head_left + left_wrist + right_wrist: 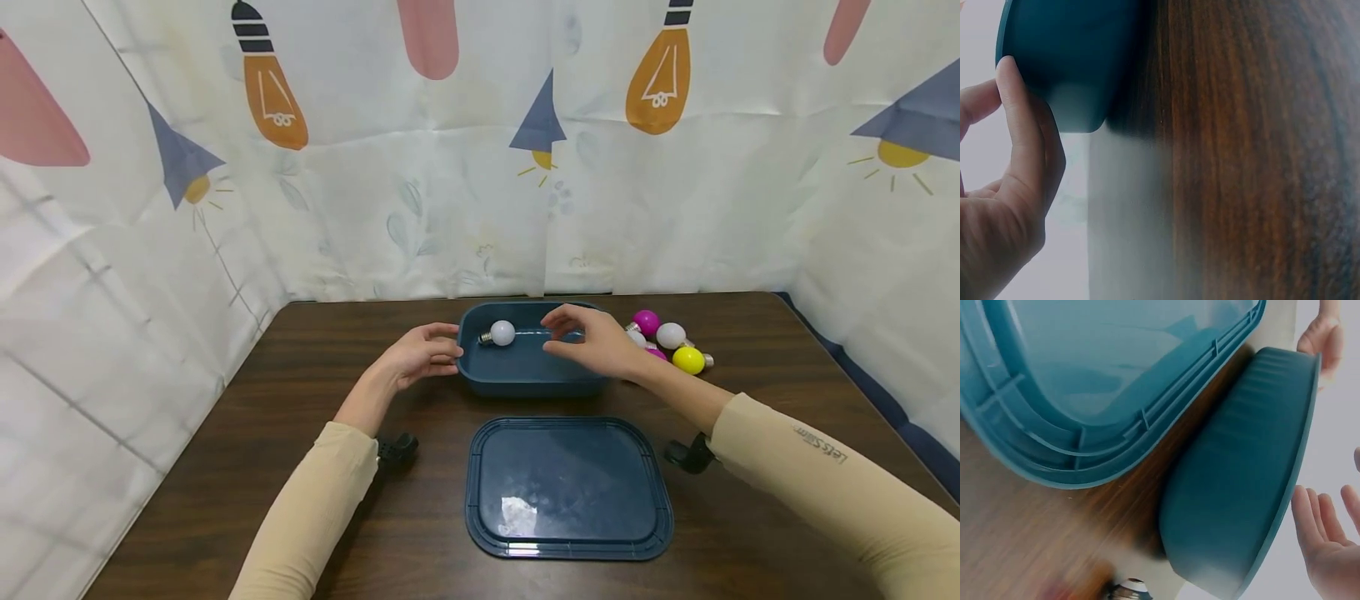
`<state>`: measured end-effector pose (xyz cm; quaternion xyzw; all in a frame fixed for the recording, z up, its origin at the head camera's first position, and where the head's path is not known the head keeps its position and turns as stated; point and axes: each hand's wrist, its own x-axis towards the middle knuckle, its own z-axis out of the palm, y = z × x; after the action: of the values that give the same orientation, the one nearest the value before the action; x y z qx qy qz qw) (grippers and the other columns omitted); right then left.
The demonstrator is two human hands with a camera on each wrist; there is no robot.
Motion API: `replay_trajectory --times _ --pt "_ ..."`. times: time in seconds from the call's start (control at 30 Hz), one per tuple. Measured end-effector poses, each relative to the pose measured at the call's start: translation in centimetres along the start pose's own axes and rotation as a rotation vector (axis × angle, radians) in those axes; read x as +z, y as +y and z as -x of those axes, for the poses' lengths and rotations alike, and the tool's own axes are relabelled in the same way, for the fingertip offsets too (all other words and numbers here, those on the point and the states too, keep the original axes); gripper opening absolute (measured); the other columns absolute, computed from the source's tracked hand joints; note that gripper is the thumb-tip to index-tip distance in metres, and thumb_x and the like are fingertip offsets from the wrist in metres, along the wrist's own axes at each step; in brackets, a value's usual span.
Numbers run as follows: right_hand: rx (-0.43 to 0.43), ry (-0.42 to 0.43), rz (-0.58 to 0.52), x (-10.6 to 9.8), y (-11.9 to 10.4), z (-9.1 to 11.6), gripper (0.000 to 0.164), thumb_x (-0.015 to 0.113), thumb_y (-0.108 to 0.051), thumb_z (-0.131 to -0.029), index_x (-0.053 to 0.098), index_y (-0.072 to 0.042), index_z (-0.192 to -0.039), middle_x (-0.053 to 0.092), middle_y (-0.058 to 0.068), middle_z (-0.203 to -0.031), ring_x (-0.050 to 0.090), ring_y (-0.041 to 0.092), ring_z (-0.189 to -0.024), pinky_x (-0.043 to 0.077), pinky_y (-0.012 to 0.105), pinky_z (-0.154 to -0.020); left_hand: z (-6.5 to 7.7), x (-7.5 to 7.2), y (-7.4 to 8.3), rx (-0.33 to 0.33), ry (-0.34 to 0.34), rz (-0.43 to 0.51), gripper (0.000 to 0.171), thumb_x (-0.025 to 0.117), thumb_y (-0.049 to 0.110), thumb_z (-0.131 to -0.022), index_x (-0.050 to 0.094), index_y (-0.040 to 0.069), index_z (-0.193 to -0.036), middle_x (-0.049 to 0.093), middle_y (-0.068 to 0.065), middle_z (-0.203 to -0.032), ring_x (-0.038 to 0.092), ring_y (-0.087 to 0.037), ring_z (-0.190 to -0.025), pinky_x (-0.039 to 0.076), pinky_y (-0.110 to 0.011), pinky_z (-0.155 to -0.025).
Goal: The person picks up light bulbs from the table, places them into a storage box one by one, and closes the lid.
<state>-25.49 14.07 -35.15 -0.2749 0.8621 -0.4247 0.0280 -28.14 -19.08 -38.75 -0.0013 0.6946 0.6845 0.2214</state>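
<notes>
A dark teal plastic box (536,388) stands open at the back of the table. Inside it, toward the left, lies a white light bulb (502,333) with a metal screw base. My left hand (427,357) is at the box's left end; in the left wrist view a fingertip (1007,67) touches the rim from outside. Over the right part of the box hovers my right hand (588,337), thumb and fingers apart with nothing between them. The right wrist view has these fingers (1310,519) just above the rim.
Several bulbs lie right of the box: magenta ones, white ones and a yellow bulb (687,360). A matching teal lid (570,492) lies flat on the dark wooden table (420,517), in front of the box. A patterned curtain (450,208) hangs behind the table.
</notes>
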Motion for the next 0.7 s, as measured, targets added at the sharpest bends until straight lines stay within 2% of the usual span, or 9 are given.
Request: replay_trajectory --times 0.17,0.5,0.7 --pt "0.004 0.020 -0.049 -0.5 0.0 1.5 0.037 0.075 -0.023 -0.097 0.064 -0.010 -0.130 0.065 0.007 -0.128 0.065 0.023 -0.111 0.055 0.049 -0.098 -0.2 -0.1 0.0 0.009 -0.004 -0.004 0.058 0.063 -0.001 -0.100 0.039 -0.001 -0.152 0.064 -0.015 -0.104 0.068 -0.017 -0.081 0.062 -0.031 -0.078" --pt "0.082 0.039 -0.143 -1.9 -0.2 3.7 0.040 0.074 -0.030 -0.098 0.062 -0.012 -0.132 0.064 0.006 -0.129 0.061 0.023 -0.118 0.055 0.044 -0.094 0.0 -0.1 0.0 0.019 -0.008 -0.025 0.057 0.063 -0.001 -0.100 0.040 -0.002 -0.152 0.063 -0.015 -0.107 0.068 -0.019 -0.085 0.062 -0.033 -0.081" --pt "0.081 0.066 -0.160 -3.1 0.2 4.8 0.038 0.072 -0.026 -0.100 0.061 -0.010 -0.133 0.064 0.006 -0.128 0.061 0.020 -0.118 0.055 0.033 -0.092 0.0 -0.1 0.1 0.011 -0.006 -0.017 0.055 0.061 0.000 -0.101 0.039 -0.002 -0.152 0.062 -0.019 -0.111 0.068 -0.018 -0.085 0.062 -0.032 -0.080"
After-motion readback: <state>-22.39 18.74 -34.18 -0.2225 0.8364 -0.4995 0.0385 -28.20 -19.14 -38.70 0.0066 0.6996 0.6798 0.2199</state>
